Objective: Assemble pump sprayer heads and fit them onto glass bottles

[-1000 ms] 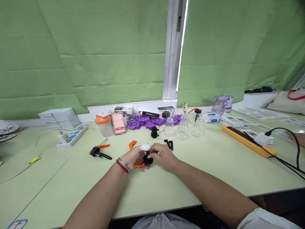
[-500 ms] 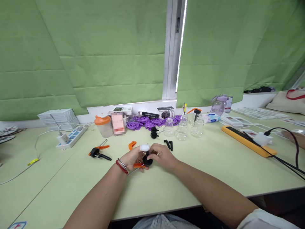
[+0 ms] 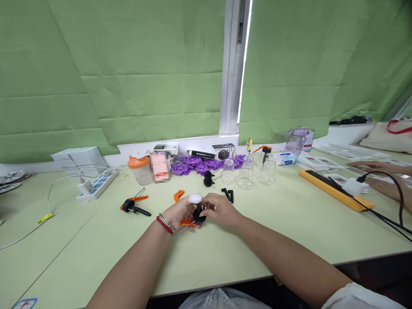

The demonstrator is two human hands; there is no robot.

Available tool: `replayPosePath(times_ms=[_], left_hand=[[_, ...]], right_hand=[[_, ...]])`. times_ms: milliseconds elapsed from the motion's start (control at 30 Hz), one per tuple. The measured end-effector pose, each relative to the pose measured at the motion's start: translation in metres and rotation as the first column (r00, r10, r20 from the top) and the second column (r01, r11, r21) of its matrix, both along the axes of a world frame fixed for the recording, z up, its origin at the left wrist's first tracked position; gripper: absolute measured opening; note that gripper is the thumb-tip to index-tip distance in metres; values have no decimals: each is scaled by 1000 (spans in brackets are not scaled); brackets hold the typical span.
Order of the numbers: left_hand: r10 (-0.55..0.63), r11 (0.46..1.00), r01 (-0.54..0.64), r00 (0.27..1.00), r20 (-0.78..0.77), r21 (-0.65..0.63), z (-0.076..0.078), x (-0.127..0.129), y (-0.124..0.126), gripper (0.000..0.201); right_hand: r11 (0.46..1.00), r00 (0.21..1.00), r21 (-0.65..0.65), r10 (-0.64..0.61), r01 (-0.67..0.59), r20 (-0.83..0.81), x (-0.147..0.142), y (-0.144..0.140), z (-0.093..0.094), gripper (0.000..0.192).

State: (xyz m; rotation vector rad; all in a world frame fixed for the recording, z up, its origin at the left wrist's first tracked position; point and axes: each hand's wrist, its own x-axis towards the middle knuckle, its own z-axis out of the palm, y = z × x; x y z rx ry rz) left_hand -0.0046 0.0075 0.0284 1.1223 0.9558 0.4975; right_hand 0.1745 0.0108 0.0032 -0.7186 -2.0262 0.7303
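Low over the table, my left hand (image 3: 180,213) is closed around a black pump top (image 3: 198,217) with an orange lever (image 3: 188,222). A thin pale tube runs from it below my left wrist. My right hand (image 3: 222,210) grips the black part from the right, with thumb and fingers pressed against it. Above the cap sits a rounded white piece (image 3: 195,198), too small to identify. Beyond my hands are a loose orange lever (image 3: 178,195) and short black elbow-shaped pieces (image 3: 228,195). A similar black and orange pump top (image 3: 130,206) lies to the left.
Clear glass bottles (image 3: 246,175), purple plastic parts (image 3: 193,163) and a shaker cup (image 3: 140,169) stand at the back. A white power strip (image 3: 98,185) lies left, an orange one (image 3: 334,191) right. Another person's hands (image 3: 383,171) are at the far right.
My hands stay almost in place, with the black pump top and white piece shifting very slightly. At the far right, the other person's hands have come further into view.
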Motion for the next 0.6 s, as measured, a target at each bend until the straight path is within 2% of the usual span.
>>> replayPosePath(times_ms=[100,233,600], left_hand=[[0,1000,0,1000,-2,5,1,0,0,47],[-11,1000,11,1000,-12,2,3,0,-1,50],[-9,1000,9,1000,-13,1,3,1,-1,50]], right_hand=[[1000,1000,-1,-21,21,10,0,-1,0,11],[997,999,-74,-32,31,-4,0,-1,-1,15],[996,1000,-90,-23,23,-1,-1,-2,2,11]])
